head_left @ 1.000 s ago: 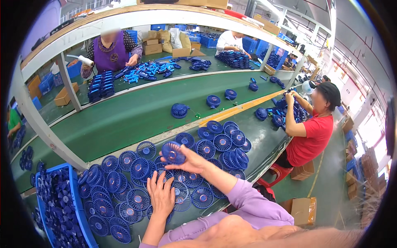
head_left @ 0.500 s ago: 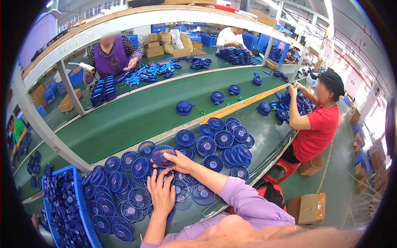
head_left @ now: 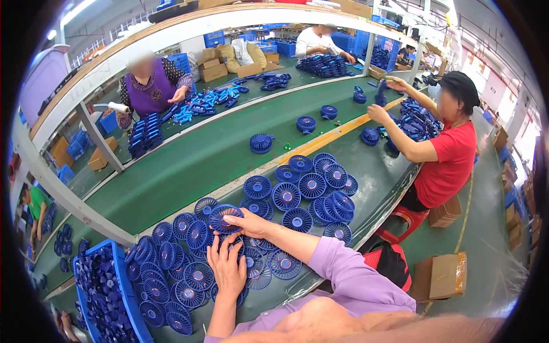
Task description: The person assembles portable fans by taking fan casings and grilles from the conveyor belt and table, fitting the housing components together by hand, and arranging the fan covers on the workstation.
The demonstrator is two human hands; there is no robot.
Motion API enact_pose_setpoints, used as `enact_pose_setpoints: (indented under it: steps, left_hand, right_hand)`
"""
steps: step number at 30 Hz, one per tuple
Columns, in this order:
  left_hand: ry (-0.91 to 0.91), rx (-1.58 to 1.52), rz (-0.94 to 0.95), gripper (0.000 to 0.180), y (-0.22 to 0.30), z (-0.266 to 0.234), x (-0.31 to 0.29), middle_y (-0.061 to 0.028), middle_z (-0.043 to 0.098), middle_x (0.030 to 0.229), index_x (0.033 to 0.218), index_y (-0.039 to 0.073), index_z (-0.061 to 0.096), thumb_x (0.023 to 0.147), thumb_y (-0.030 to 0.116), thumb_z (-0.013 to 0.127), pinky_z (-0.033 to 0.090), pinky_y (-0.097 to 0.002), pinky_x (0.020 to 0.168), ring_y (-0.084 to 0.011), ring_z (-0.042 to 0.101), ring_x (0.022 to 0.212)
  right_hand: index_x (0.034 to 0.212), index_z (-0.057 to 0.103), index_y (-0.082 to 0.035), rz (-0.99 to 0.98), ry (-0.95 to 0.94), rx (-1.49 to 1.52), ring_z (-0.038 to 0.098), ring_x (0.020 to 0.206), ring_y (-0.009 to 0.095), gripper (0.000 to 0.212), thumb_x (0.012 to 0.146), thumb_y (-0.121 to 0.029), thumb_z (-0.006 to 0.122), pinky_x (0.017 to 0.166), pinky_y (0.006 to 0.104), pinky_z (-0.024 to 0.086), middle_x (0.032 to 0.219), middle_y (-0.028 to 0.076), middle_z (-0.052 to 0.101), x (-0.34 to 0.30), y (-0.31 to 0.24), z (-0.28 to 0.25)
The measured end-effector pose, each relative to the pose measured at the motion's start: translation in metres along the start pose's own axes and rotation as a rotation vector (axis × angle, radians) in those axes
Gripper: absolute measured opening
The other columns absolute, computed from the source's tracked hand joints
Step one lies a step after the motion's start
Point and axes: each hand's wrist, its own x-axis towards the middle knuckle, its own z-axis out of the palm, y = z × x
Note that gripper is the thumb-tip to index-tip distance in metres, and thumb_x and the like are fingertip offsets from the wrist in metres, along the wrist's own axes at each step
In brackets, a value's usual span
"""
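Observation:
My right hand [head_left: 251, 223] is closed on a round blue fan grille [head_left: 226, 212], thumb on its hub, holding it above the pile. Just below it is my left hand [head_left: 227, 267], fingers stretched and apart, fingertips near the lower rim of the held grille. Whether those fingertips touch it I cannot tell. Under and around both hands lie many more blue fan grilles [head_left: 198, 275], some overlapping. To the right, another group of grilles [head_left: 285, 195] is spread and partly stacked on the dark green worktable [head_left: 286, 292].
A blue crate [head_left: 117, 263] of dark blue fan blades stands at the left. Beyond runs a green conveyor [head_left: 189, 180] carrying round fan heads [head_left: 261, 143]. A white post [head_left: 74, 191] rises at left. A person in red [head_left: 446, 146] sits at the right, another in purple [head_left: 150, 86] across.
The whole view has shifted slightly. My hands keep nearly the same pose with the grille. The person in red has raised and parted their hands, with something dark blue between them.

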Motion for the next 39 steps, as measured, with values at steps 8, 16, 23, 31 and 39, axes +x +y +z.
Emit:
enact_pose_setpoints:
  steps: [8,16,23,31,39]
  left_hand:
    - [-0.006,-0.006,0.004,0.042,0.0015,-0.0023,-0.0018,-0.0104,0.048,0.132,0.114,0.011,0.06,0.072,0.007,0.068,0.02,-0.0576,0.109,-0.0378,0.031,0.134]
    - [0.005,-0.013,0.006,0.042,0.0016,-0.0027,-0.002,-0.0098,0.048,0.132,0.113,0.011,0.06,0.072,0.007,0.069,0.021,-0.0574,0.109,-0.0378,0.032,0.133]
    - [0.003,-0.007,0.008,0.042,0.0008,-0.0029,-0.0017,-0.0102,0.048,0.132,0.113,0.01,0.06,0.073,0.008,0.069,0.02,-0.0564,0.11,-0.0367,0.032,0.134]
    - [-0.01,-0.014,-0.003,0.04,0.0029,-0.0034,-0.0012,-0.0109,0.049,0.133,0.112,0.009,0.061,0.073,0.008,0.068,0.02,-0.0553,0.11,-0.0356,0.032,0.134]
    - [-0.019,-0.021,-0.002,0.042,-0.0004,-0.0017,-0.0026,-0.0102,0.047,0.134,0.113,0.01,0.06,0.072,0.007,0.069,0.019,-0.0568,0.11,-0.0377,0.03,0.135]
  right_hand:
    - [0.119,0.056,0.0,0.008,-0.023,-0.028,0.064,0.102,0.021,0.044,0.092,-0.034,0.06,0.07,0.0283,0.058,0.115,0.013,0.064,-0.0008,0.0038,-0.0029]
    - [0.118,0.056,0.001,0.01,-0.002,-0.005,0.066,0.096,0.021,0.042,0.093,-0.033,0.06,0.067,0.0308,0.06,0.115,0.013,0.064,-0.0011,0.0031,-0.0011]
    - [0.117,0.056,0.001,0.01,0.002,0.001,0.066,0.095,0.023,0.04,0.094,-0.032,0.058,0.065,0.0314,0.06,0.115,0.015,0.063,0.0003,0.0037,-0.0024]
    - [0.117,0.055,0.001,0.025,-0.007,0.023,0.066,0.098,0.024,0.038,0.094,-0.03,0.058,0.064,0.0305,0.06,0.115,0.016,0.063,-0.0012,0.002,-0.0031]
    - [0.114,0.057,0.0,0.008,0.0,0.05,0.066,0.098,0.023,0.035,0.095,-0.029,0.058,0.071,0.0321,0.06,0.109,0.013,0.065,-0.0009,0.0021,-0.0003]
